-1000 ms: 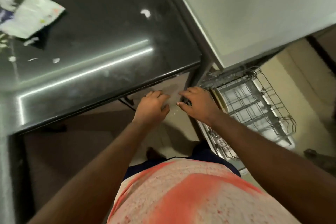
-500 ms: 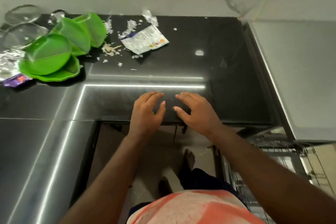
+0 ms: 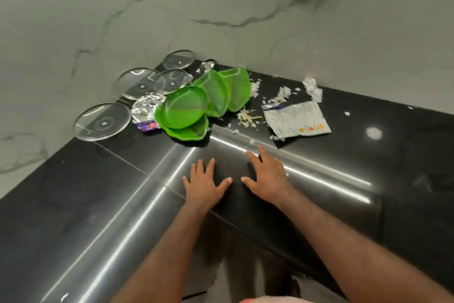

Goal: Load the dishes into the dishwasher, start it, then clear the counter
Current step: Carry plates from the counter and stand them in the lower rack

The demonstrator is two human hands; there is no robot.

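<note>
Counter (image 3: pixel 398 170) edge near left hand (image 3: pixel 205 188), right hand (image 3: pixel 269 179) flat

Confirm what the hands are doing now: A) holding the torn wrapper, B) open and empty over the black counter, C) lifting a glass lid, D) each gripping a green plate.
B: the left hand and the right hand show straight, spread fingers over the black counter, holding nothing, short of the green plates.
</note>
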